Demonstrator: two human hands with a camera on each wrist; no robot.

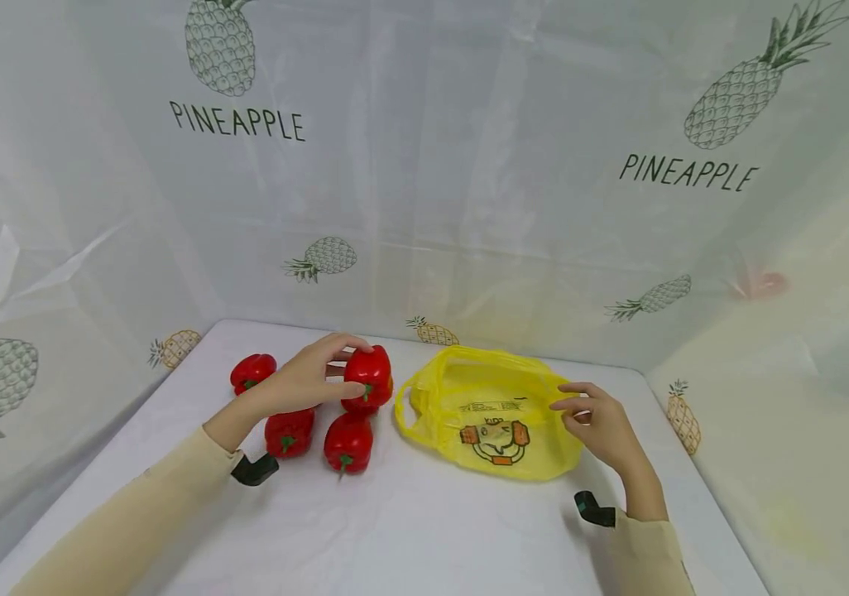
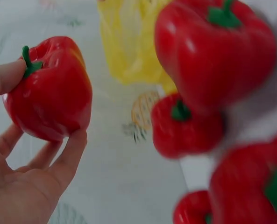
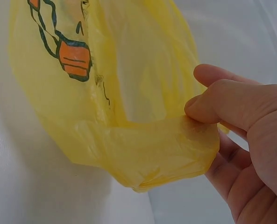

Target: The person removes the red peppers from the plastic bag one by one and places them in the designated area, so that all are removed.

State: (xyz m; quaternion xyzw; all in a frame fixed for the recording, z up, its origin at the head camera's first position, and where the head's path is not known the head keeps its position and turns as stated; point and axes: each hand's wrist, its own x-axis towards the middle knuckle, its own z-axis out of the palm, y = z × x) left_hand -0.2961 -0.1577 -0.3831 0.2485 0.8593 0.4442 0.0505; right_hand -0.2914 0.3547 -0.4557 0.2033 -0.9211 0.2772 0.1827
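Note:
My left hand [image 1: 313, 372] holds a glossy red bell pepper [image 1: 369, 372] with a green stem. In the left wrist view, the thumb lies by the stem of this pepper [image 2: 54, 88] and the fingers support its far side; a yellowish patch shows on its edge. On the right, my right hand [image 1: 599, 422] pinches the side of a yellow plastic bag [image 1: 499, 414] printed with a cartoon face. The right wrist view has the thumb [image 3: 208, 105] on the thin film of the bag [image 3: 152, 149], whose mouth gapes beside it.
Several more red peppers sit on the white table [image 1: 432, 530], including one at the far left [image 1: 253, 372] and a nearer pepper [image 1: 348, 443] close to the bag's handle loop [image 1: 404, 414]. A pineapple-printed curtain [image 1: 424, 207] hangs behind and along both sides.

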